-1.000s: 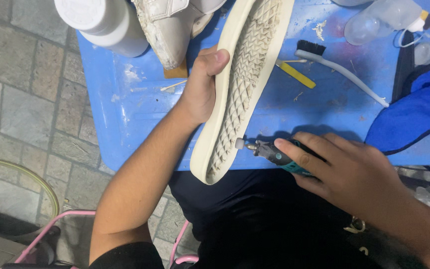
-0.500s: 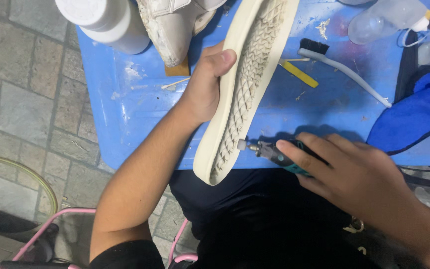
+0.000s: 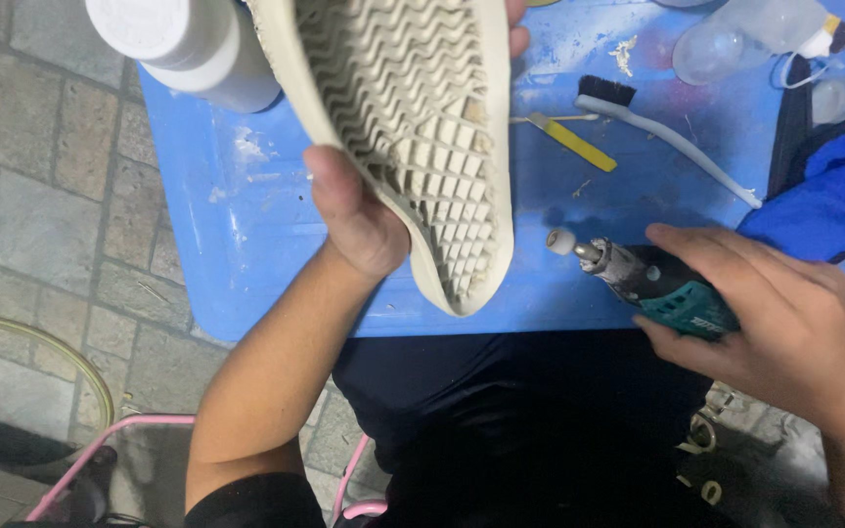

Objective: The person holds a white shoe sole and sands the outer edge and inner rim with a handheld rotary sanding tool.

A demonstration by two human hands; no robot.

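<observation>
Centre frame, your left hand (image 3: 359, 220) grips the cream rubber shoe sole (image 3: 413, 127), tread facing you, above the blue table (image 3: 246, 244). Lower right, your right hand (image 3: 784, 313) clasps the teal rotary grinder (image 3: 643, 279), tip just clear of the sole; grinding seemingly paused for inspection.

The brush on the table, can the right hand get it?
Probably not right away: the right hand is wrapped round the grinder. The brush lies uncovered just beyond it.
</observation>
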